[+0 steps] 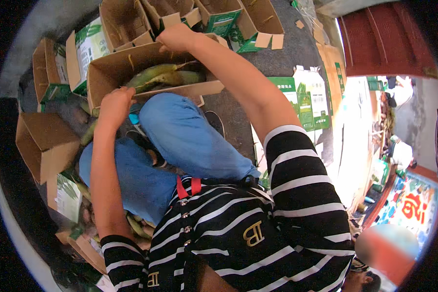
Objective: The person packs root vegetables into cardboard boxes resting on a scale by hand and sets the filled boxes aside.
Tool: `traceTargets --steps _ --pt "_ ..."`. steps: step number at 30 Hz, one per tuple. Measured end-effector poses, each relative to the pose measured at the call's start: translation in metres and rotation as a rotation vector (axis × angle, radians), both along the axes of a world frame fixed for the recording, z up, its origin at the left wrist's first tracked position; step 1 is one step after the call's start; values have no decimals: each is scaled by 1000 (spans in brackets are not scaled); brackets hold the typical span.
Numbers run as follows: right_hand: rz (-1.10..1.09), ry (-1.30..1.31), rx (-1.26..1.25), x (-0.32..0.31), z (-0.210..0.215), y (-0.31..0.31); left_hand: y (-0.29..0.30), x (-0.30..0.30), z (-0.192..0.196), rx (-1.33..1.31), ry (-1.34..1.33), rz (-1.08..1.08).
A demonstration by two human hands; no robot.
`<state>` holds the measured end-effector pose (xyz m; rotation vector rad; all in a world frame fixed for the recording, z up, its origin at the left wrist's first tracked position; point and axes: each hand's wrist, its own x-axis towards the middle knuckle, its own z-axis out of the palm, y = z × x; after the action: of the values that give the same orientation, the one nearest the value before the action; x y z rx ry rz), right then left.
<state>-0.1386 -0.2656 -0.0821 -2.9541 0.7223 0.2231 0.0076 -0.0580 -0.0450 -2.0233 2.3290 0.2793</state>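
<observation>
A long open cardboard box stands in front of my knees. Inside lie several long green vegetables with brownish patches; they look like ears in husks, but their exact kind is unclear. My left hand is closed over the rim at the box's near left corner. Across the box, my right hand reaches to the far wall, its fingers curled over the edge beside a raised flap. Its fingertips are partly hidden.
More open boxes stand close together beyond mine, and another box is at the left. Loose green vegetables lie by my left leg. A flattened printed carton lies right, near a bright doorway. Another person is at lower right.
</observation>
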Motion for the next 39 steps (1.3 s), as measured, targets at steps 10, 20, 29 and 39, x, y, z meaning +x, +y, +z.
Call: traceTargets --steps 10,20,29,39 --pt "-539 -406 98 -264 26 89 -50 -145 52 -244 -62 -576" --pt "-1538 -113 -42 -509 -95 286 -31 -209 97 -420 238 -617" --pt "-2059 88 -48 -629 -117 414 3 -35 46 -122 -47 -46" --pt "-1767 -275 -565 -567 -59 268 21 -4 -9 239 -115 54"
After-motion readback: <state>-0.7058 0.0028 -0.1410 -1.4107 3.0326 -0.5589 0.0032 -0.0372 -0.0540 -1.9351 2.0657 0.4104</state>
